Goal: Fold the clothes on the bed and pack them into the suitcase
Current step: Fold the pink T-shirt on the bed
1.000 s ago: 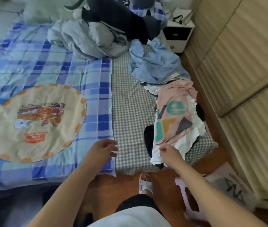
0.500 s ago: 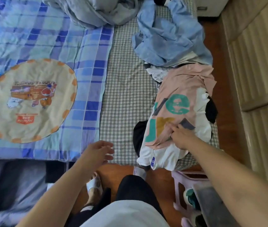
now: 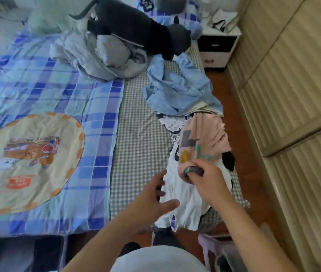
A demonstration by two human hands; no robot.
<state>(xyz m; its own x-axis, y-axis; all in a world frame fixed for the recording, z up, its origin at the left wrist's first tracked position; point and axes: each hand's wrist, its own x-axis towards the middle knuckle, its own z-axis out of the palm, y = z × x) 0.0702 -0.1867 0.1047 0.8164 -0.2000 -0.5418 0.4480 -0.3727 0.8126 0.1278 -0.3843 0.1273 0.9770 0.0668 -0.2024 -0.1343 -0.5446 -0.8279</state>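
Observation:
A pink and white T-shirt (image 3: 207,134) with coloured letters lies on top of a clothes pile at the bed's right edge. My right hand (image 3: 204,177) grips a bunch of its printed front and lifts it. My left hand (image 3: 151,197) hovers with spread fingers beside the shirt's white lower part (image 3: 183,209), at its left edge. Farther up the bed lie a crumpled light blue shirt (image 3: 177,87), a white printed garment (image 3: 172,124) and black clothing under the pile. A dark suitcase (image 3: 18,254) shows at the bottom left on the floor.
A blue checked quilt (image 3: 44,87) with a round cartoon patch covers the bed's left. A grey bundle (image 3: 100,55) and a dark plush toy (image 3: 136,26) lie at the head. A nightstand (image 3: 216,46) and wardrobe doors (image 3: 293,85) stand right. A purple stool (image 3: 212,244) is by my legs.
My right hand has closed on the printed shirt front and pulled it up, crumpling the letters. My left hand moved right toward the shirt. The camera tilted up again.

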